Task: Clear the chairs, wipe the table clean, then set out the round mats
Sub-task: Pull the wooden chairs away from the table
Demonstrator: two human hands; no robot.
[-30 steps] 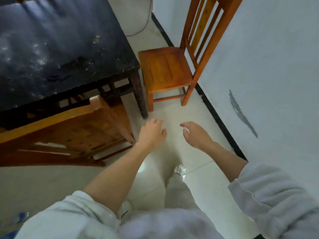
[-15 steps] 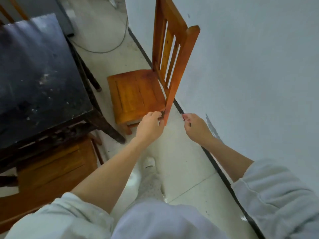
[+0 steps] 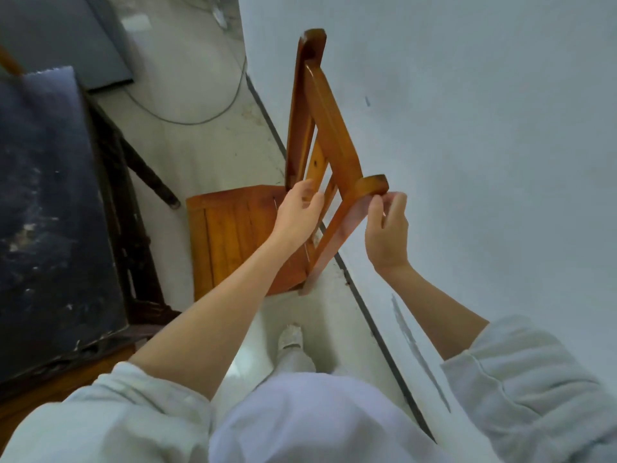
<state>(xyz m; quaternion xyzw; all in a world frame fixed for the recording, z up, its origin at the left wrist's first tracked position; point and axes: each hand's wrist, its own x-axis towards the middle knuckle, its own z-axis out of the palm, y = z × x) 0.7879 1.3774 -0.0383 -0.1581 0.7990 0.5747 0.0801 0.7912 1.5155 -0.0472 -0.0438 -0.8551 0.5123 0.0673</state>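
Whereas a moment ago both hands hung short of the chair (image 3: 233,235), left hand (image 3: 297,212) spread and right hand (image 3: 387,228) pinching now meet its backrest (image 3: 329,142), starting clearance.

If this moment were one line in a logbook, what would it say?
stage: clearing chairs | left hand: open, at chair backrest | right hand: fingertips on near back post | table: not yet wiped | mats: not in view
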